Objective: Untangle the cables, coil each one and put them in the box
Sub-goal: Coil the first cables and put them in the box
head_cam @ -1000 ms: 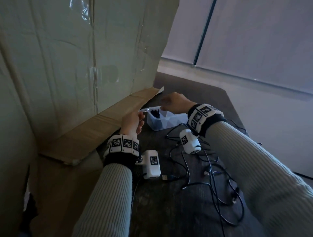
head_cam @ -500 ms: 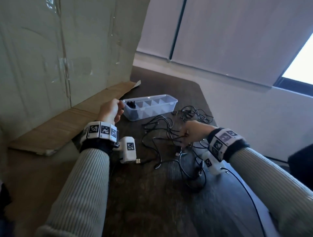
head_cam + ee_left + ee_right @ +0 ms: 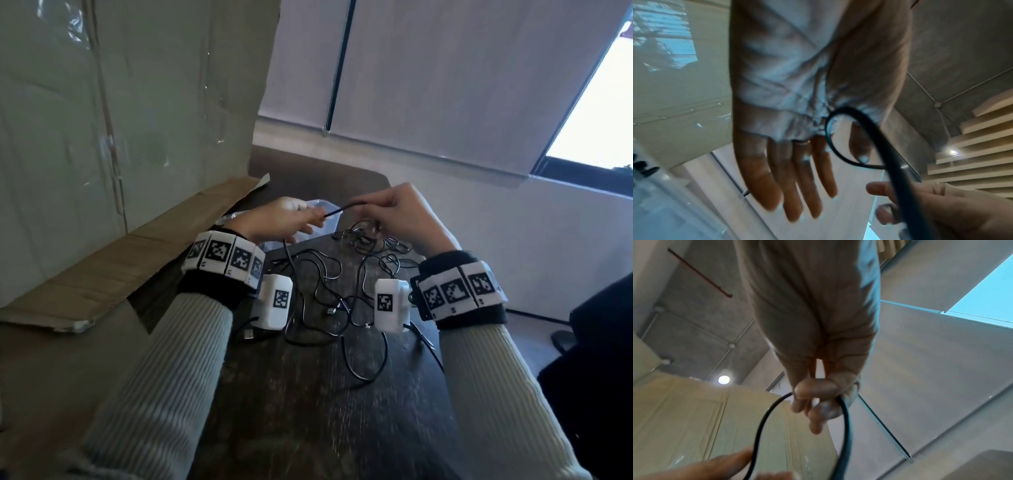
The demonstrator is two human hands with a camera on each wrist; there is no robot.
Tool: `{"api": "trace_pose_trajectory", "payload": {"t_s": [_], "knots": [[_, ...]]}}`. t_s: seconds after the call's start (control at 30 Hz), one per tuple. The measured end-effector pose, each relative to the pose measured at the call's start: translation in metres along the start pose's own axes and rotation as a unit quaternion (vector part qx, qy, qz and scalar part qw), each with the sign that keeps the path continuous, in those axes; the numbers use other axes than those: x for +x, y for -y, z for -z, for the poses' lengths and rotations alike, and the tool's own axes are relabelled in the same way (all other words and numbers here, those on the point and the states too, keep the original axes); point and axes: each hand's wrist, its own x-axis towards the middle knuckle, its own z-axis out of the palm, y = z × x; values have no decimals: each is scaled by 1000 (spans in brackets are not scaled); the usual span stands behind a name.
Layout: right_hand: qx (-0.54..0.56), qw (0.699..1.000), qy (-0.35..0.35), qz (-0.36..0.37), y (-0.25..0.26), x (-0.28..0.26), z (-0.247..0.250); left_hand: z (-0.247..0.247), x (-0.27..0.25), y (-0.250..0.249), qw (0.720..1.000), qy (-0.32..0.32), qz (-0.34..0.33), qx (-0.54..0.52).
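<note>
A black cable [image 3: 346, 208] is stretched in the air between my hands, above the table. My right hand [image 3: 404, 219] pinches it between thumb and fingers; the right wrist view shows that pinch [image 3: 813, 394] with the cable [image 3: 758, 426] looping below. My left hand [image 3: 284, 219] has straight fingers. In the left wrist view the cable [image 3: 898, 178] lies in the crook of the thumb of that hand [image 3: 787, 162] and hangs down from there. The clear plastic box [image 3: 330, 224] stands just behind the left hand, mostly hidden. A tangle of black cables [image 3: 342, 294] lies on the table below my hands.
A big cardboard sheet [image 3: 137, 102] stands upright on the left, its flap [image 3: 137, 267] lying on the dark table [image 3: 308, 411]. A wall with a window is beyond the table's far edge. A loose USB plug [image 3: 248, 334] lies near my left wrist.
My right hand has lifted from the tangle with a cable and come up toward the left hand. The left hand moved from the box's left end to meet it.
</note>
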Motion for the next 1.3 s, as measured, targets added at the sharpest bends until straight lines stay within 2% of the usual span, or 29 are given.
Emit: {"api": "trace_pose_trajectory", "payload": {"t_s": [0.07, 0.13, 0.2, 0.33, 0.43, 0.5, 0.6, 0.7, 0.77, 0.83, 0.9, 0.97, 1.03, 1.13, 1.3], "knots": [[95, 994, -36, -30, 3, -7, 3, -2, 3, -9, 998, 45, -16, -31], [136, 989, -35, -43, 4, -13, 10, -2, 5, -13, 993, 61, -49, -86], [142, 989, -13, -34, 5, -19, 24, 4, 8, -12, 989, 70, -70, -106], [122, 993, -8, -4, 0, -31, 58, 19, 12, -6, 993, 63, -83, -51], [125, 989, -75, 6, -5, -34, 71, 25, 9, -2, 994, 66, -77, -40], [155, 979, -129, 17, -5, -31, 72, 24, 6, -3, 988, 110, -68, -82], [233, 946, -223, 35, -2, -21, 68, 15, 9, -5, 978, 171, -64, -98], [340, 888, -304, 52, 2, -17, 72, 8, 12, 1, 967, 255, -23, -5], [380, 862, -331, 49, 4, -20, 78, 13, 11, 5, 962, 266, 10, 61], [383, 862, -331, 33, 4, -24, 82, 24, 9, 5, 979, 197, 11, 53], [342, 885, -315, -1, 1, -24, 81, 35, 7, 0, 997, 66, -36, 5], [265, 923, -276, -49, -1, -22, 75, 40, 5, -9, 992, -72, -99, -22], [160, 961, -208, -90, -3, -20, 68, 36, 5, -19, 973, -169, -157, -13], [10, 986, -134, -100, 1, -20, 60, 25, 6, -31, 951, -220, -202, 77], [-52, 987, -149, -17, 19, -22, 54, 5, 6, -39, 913, -256, -196, 252]]}}
